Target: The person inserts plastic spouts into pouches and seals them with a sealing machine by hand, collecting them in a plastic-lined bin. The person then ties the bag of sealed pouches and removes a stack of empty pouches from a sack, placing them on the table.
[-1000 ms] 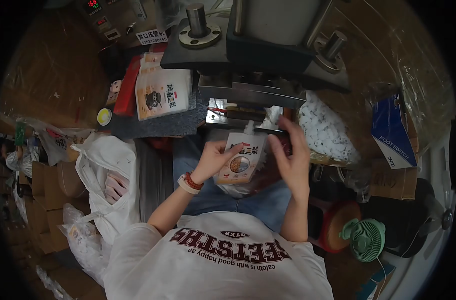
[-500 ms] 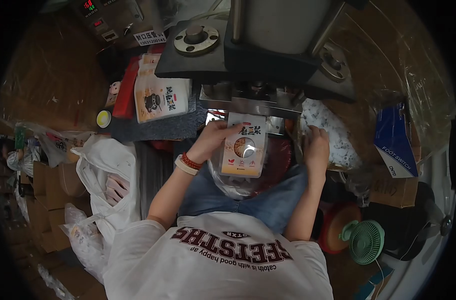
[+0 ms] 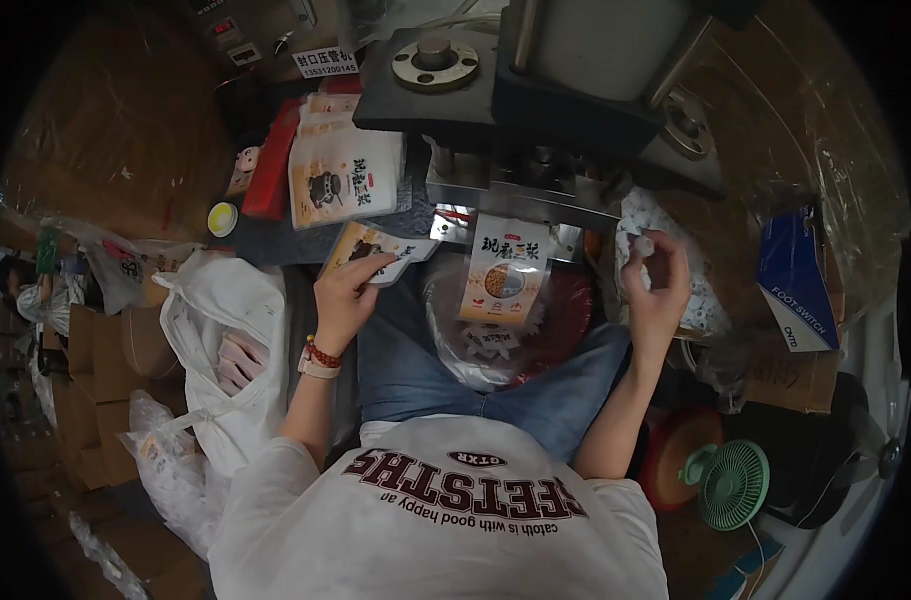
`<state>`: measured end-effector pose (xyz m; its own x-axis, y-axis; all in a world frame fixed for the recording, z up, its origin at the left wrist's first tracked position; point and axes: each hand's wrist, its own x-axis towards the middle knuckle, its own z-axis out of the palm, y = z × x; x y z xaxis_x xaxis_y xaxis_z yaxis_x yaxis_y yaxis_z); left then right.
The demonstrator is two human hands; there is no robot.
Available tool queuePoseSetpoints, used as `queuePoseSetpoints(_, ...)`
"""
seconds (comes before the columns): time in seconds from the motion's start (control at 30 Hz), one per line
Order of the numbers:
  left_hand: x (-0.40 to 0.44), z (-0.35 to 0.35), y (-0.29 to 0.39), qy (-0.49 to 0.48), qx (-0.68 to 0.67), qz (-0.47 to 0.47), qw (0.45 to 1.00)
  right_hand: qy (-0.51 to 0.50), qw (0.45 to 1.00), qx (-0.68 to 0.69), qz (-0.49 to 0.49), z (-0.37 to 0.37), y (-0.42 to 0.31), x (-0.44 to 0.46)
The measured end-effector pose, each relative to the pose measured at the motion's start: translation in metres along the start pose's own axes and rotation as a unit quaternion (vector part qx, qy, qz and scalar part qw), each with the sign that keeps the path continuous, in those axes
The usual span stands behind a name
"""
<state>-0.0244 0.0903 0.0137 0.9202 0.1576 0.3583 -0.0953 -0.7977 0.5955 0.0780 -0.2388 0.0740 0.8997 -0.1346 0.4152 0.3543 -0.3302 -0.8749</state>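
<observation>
With the left hand (image 3: 343, 302), I am grasping a flat orange-and-white plastic pouch (image 3: 374, 242) near-left of the dark metal press (image 3: 523, 198); with the right hand (image 3: 663, 285), pinching a small white plastic piece (image 3: 645, 246), near-right. I am judging light edge grips best against creasing.

Centre pouch (image 3: 503, 250) was smooth plastic w/ slight gloss; press (image 3: 580, 105) was mostly matt metal w/ shiny metal ring (image 3: 409, 71); mat (image 3: 300, 243) looked rough, felt-type cloth; jeans (image 3: 410, 365) matt denim; fan (image 3: 733, 485) smooth plastic; carton (image 3: 793, 382) matt cardbd
</observation>
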Motion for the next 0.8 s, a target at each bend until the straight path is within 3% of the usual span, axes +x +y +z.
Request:
queuePoseSetpoints(0.07, 0.003, 0.005, 0.020, 0.032, -0.030, 0.049, 0.998, -0.109, 0.992, 0.059, 0.002, 0.006, -0.031, -0.025)
queuePoseSetpoints(0.13, 0.003, 0.010, 0.037, 0.064, -0.052, 0.124, 0.989, -0.213, 0.957, -0.044, -0.190, 0.021, -0.049, -0.039)
queuePoseSetpoints(0.2, 0.001, 0.010, 0.057, 0.050, -0.026, 0.145, 0.988, -0.275, 0.925, -0.078, -0.250, 0.036, -0.045, -0.052)
queuePoseSetpoints(0.27, 0.001, 0.001, 0.070, 0.044, 0.004, 0.165, 0.985, -0.290, 0.915, -0.094, -0.266, 0.036, -0.050, -0.056)
queuePoseSetpoints(0.33, 0.003, -0.007, 0.078, -0.033, -0.018, 0.201, 0.979, -0.346, 0.897, -0.023, -0.275, 0.025, -0.059, -0.051)
queuePoseSetpoints(0.4, 0.005, 0.004, 0.071, -0.045, -0.077, 0.225, 0.970, -0.350, 0.896, 0.012, -0.274, 0.018, -0.053, -0.045)
queuePoseSetpoints(0.47, 0.005, 0.020, 0.066, -0.116, -0.227, 0.177, 0.951, -0.352, 0.895, 0.048, -0.270, 0.019, -0.049, -0.042)
queuePoseSetpoints(0.5, 0.005, 0.029, 0.065, -0.118, -0.228, 0.176, 0.950, -0.302, 0.924, 0.004, -0.234, 0.023, -0.048, -0.041)
queuePoseSetpoints(0.53, 0.005, 0.039, 0.065, -0.220, -0.293, 0.005, 0.930, -0.250, 0.947, -0.039, -0.197, 0.026, -0.047, -0.041)
queuePoseSetpoints(0.57, 0.006, 0.051, 0.064, -0.311, -0.346, -0.166, 0.869, -0.250, 0.947, -0.038, -0.197, 0.025, -0.044, -0.039)
queuePoseSetpoints(0.6, 0.005, 0.070, 0.062, -0.237, -0.358, -0.099, 0.898, -0.184, 0.969, -0.039, -0.162, 0.021, -0.039, -0.035)
queuePoseSetpoints(0.63, 0.011, 0.076, 0.067, -0.237, -0.358, -0.098, 0.898, -0.117, 0.984, -0.040, -0.126, 0.015, -0.034, -0.029)
queuePoseSetpoints(0.7, 0.024, 0.082, 0.074, -0.194, -0.514, -0.262, 0.794, -0.042, 0.985, -0.129, -0.105, -0.004, -0.023, -0.015)
queuePoseSetpoints(0.77, 0.043, 0.085, 0.070, -0.207, -0.526, -0.300, 0.768, -0.013, 0.977, -0.187, -0.101, -0.015, 0.000, -0.002)
queuePoseSetpoints(0.8, 0.049, 0.091, 0.066, -0.198, -0.575, -0.300, 0.735, -0.062, 0.940, -0.329, -0.065, -0.019, 0.023, 0.000)
